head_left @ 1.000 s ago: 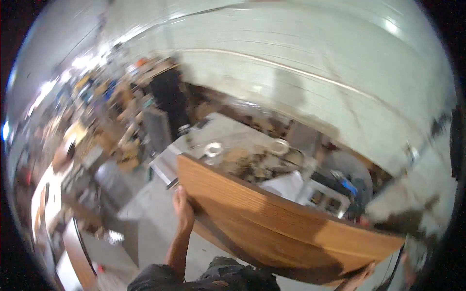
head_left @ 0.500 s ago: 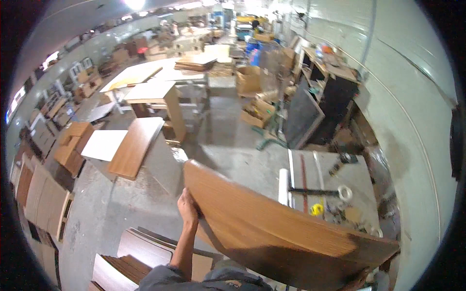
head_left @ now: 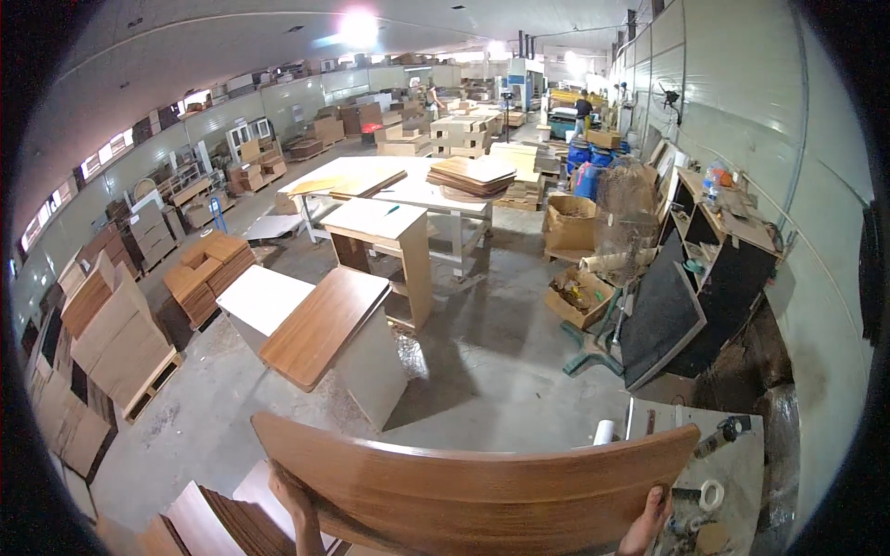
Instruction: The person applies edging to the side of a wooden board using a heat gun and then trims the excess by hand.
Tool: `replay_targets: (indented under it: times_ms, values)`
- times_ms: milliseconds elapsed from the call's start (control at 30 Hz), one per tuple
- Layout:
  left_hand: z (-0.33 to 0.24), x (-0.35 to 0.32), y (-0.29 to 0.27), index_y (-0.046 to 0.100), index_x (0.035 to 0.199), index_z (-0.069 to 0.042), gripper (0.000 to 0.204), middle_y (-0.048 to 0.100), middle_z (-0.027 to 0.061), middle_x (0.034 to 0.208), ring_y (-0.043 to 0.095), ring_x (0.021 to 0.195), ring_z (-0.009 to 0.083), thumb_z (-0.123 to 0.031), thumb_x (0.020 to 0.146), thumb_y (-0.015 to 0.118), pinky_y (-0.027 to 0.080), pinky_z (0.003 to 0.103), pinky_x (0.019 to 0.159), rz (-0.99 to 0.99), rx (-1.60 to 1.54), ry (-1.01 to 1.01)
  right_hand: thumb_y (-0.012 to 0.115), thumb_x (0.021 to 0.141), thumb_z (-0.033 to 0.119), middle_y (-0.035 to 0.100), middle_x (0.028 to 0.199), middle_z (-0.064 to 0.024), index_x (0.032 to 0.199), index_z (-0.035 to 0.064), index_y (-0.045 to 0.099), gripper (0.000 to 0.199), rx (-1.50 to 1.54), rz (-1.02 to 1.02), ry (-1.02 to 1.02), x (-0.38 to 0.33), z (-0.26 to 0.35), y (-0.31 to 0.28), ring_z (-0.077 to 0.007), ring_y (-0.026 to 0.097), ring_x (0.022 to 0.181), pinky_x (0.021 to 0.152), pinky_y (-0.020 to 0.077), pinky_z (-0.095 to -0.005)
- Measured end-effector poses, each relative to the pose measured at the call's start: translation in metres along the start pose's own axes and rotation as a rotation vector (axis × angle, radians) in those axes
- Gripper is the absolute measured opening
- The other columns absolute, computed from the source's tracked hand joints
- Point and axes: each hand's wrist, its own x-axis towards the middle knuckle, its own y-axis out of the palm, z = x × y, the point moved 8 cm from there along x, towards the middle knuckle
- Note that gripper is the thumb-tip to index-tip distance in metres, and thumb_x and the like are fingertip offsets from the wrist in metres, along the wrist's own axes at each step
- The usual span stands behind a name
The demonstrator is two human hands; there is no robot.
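A brown wood-grain panel (head_left: 473,486) is held up in front of me, its long edge running nearly level across the view. My left hand (head_left: 295,505) is closed on its left end, most of the fingers hidden behind the board. At the right end my right hand (head_left: 647,524) grips it, with fingertips showing over the face. Beside my left hand, a stack of similar panels (head_left: 218,519) leans at the lower left. Ahead, another brown panel (head_left: 324,324) lies across a white cabinet-like base (head_left: 264,301).
On the right, a worktable (head_left: 742,482) carries a tape roll (head_left: 711,495) and tools. Behind it stand a dark shelf unit (head_left: 732,278) and a green-footed stand (head_left: 593,357). Farther off are a white table (head_left: 417,190) with stacked boards, cartons (head_left: 570,222) and two people.
The panel has swung from a slant down to the right to nearly level, moving lower and left. My view has lifted, and my right hand now shows on the panel's right end.
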Motion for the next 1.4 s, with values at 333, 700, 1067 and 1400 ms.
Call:
replay_targets:
  times_ms: [333,700,1067,1400]
  values:
    - [0.057,0.054,0.126,0.057,0.085,-0.006,0.056,0.051,-0.0027,0.074,0.046,0.069,0.0136,-0.052,0.115,0.048,0.039,0.034,0.061,-0.198,0.271,0.055,0.067,0.093,0.080,0.038,0.171,-0.0232,0.171,0.0026,0.028,0.116,-0.206,-0.050,0.239,0.192,-0.001,0.182,-0.0376,0.036,0.159,0.128,0.0307,-0.0532]
    - [0.022,0.059,0.008,0.064,0.138,0.010,0.062,0.070,0.0173,0.130,0.065,0.115,0.0283,-0.045,0.118,0.043,0.051,0.043,0.105,-0.645,0.144,0.026,0.069,0.093,0.078,0.029,0.175,-0.0229,0.171,0.0024,0.027,0.116,-0.287,0.710,0.125,0.189,-0.007,0.579,-0.0403,0.029,0.162,0.132,0.0237,-0.0546]
    - [0.050,0.134,-0.072,0.066,0.129,0.009,0.060,0.068,0.0103,0.122,0.062,0.113,0.0222,-0.047,0.118,0.048,0.051,0.040,0.103,-0.805,0.222,0.161,0.063,0.095,0.082,0.039,0.168,-0.0296,0.165,-0.0059,0.034,0.116,-0.438,1.055,-0.095,0.044,0.009,0.879,-0.0425,0.039,0.157,0.127,0.0341,-0.0553]
    - [0.166,0.290,-0.058,0.027,0.171,-0.001,0.101,0.029,0.0192,0.177,0.029,0.163,0.0382,-0.068,0.104,0.062,0.031,0.052,0.130,-0.847,0.611,-0.568,0.072,0.104,0.048,0.072,0.116,-0.0179,0.132,0.0057,0.060,0.052,-0.392,1.210,-0.557,0.008,-0.052,1.107,-0.0385,0.070,0.104,0.091,0.0547,-0.0467]
